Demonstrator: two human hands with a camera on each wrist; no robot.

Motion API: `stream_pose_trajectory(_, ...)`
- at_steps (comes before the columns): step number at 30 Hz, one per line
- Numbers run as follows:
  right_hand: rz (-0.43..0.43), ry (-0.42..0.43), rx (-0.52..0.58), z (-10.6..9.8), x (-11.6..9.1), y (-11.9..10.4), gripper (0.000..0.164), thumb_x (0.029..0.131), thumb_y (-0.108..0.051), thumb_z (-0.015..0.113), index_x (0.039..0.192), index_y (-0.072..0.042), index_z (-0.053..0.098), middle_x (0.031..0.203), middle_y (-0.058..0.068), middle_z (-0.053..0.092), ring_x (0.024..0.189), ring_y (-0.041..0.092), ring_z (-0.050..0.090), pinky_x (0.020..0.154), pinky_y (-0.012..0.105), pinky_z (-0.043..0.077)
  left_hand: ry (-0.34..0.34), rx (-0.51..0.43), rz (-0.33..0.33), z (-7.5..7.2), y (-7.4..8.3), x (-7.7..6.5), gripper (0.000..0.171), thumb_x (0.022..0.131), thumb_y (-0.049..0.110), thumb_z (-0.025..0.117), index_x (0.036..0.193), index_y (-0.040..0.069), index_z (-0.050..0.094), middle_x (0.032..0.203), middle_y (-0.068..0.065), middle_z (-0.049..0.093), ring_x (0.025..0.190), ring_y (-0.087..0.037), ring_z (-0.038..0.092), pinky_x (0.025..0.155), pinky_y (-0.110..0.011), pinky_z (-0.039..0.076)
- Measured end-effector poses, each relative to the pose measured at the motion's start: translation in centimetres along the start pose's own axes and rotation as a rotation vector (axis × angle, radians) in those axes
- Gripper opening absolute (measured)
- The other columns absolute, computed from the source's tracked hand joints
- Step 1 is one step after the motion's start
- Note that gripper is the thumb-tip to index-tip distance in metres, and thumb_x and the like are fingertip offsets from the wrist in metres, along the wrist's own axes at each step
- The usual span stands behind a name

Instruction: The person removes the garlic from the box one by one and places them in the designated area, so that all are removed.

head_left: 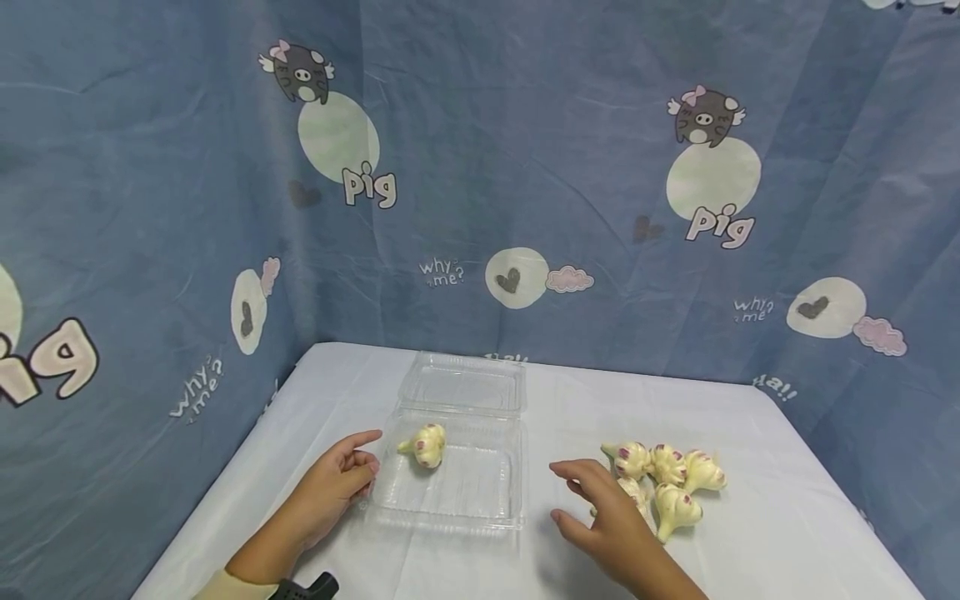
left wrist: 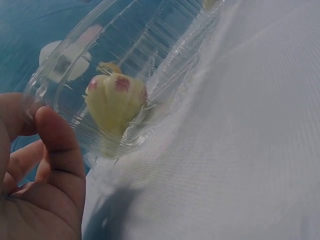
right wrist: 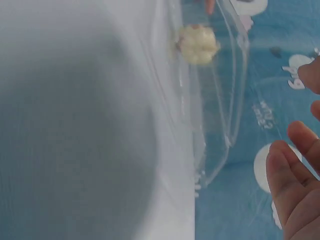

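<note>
A clear plastic clamshell box (head_left: pixel 480 483) lies with its lid (head_left: pixel 465 385) folded back on the white cloth. Inside, toward its left side, rests one garlic bulb (head_left: pixel 429 446), cream with purple marks. My left hand (head_left: pixel 337 477) is at the box's left edge; in the left wrist view, thumb and finger (left wrist: pixel 57 132) pinch the rim. To the right of the box hovers my right hand (head_left: pixel 603 521), thumb and fingers apart, nothing between them. Close beyond it lie several garlic bulbs (head_left: pixel 667 462) in a cluster, one partly hidden behind the hand.
White cloth (head_left: pixel 780 517) covers the table. Blue printed curtains (head_left: pixel 480 167) hang behind it and along the sides. A dark band (head_left: pixel 307 587) is on my left wrist.
</note>
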State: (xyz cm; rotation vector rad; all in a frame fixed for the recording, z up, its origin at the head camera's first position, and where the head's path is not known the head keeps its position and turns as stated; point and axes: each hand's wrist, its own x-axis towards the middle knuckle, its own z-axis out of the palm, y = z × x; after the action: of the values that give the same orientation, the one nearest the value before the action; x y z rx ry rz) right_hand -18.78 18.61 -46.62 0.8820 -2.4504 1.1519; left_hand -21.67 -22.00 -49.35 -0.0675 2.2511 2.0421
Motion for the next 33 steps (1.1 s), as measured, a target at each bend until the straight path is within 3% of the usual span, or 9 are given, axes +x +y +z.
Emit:
stream_pose_trajectory(4,-0.038,-0.011,0.014,0.8,0.4,-0.3,0.061,0.082,0.003,0.083,0.137,-0.016,0.063,0.132,-0.003,0.063,0.125,0.014,0.061,0.104,0.028,0.054,0.000,0.005,0.000,0.0,0.1,0.1,0.062,0.100,0.001,0.060,0.158,0.005,0.037,0.100,-0.006,0.058,0.074,-0.013,0.053,0.061,-0.024,0.047)
stream_pose_trajectory(8,-0.037,-0.034,0.027,1.2,0.9,-0.6,0.060,0.083,0.002,0.083,0.137,-0.017,0.062,0.131,0.005,0.065,0.125,0.018,0.063,0.103,0.032,0.055,-0.006,0.008,-0.003,0.1,0.2,0.2,0.062,0.101,0.002,0.060,0.158,0.005,0.037,0.100,-0.006,0.058,0.074,-0.013,0.053,0.061,-0.024,0.046)
stream_pose_trajectory(12,-0.010,-0.058,0.071,1.6,1.2,-0.8,0.060,0.086,0.001,0.081,0.138,-0.023,0.061,0.132,-0.001,0.064,0.126,0.026,0.063,0.103,0.038,0.056,-0.011,0.012,-0.007,0.0,0.3,0.2,0.062,0.101,0.002,0.060,0.158,0.005,0.037,0.101,-0.006,0.058,0.075,-0.013,0.053,0.061,-0.024,0.047)
stream_pose_trajectory(17,0.029,-0.079,0.122,2.2,1.5,-1.2,0.057,0.088,0.001,0.079,0.137,-0.023,0.061,0.132,-0.007,0.061,0.126,0.021,0.062,0.103,0.039,0.055,-0.014,0.015,-0.007,-0.1,0.3,0.0,0.062,0.102,0.003,0.060,0.159,0.005,0.037,0.102,-0.006,0.058,0.076,-0.013,0.053,0.063,-0.024,0.048)
stream_pose_trajectory(20,0.086,-0.104,0.174,2.5,1.8,-1.6,0.054,0.089,0.000,0.078,0.136,-0.022,0.062,0.133,-0.007,0.061,0.126,0.018,0.061,0.105,0.039,0.054,-0.020,0.010,-0.010,-0.2,0.2,0.0,0.061,0.102,0.003,0.060,0.159,0.004,0.036,0.102,-0.005,0.057,0.076,-0.012,0.053,0.064,-0.024,0.049)
stream_pose_trajectory(26,0.255,-0.172,0.399,2.8,2.8,-2.5,0.048,0.094,-0.009,0.075,0.139,-0.017,0.060,0.138,0.002,0.061,0.129,0.022,0.060,0.110,0.042,0.051,-0.008,0.007,-0.015,-0.1,0.1,0.0,0.061,0.101,0.002,0.059,0.159,0.005,0.037,0.103,-0.006,0.057,0.077,-0.013,0.053,0.064,-0.024,0.050)
stream_pose_trajectory(33,0.307,-0.204,0.522,3.2,4.0,-3.4,0.048,0.096,-0.012,0.074,0.141,-0.013,0.058,0.139,0.009,0.061,0.131,0.026,0.059,0.110,0.038,0.051,-0.014,0.008,-0.013,0.0,0.1,0.0,0.061,0.102,0.002,0.059,0.159,0.004,0.037,0.102,-0.006,0.058,0.076,-0.013,0.053,0.064,-0.024,0.050)
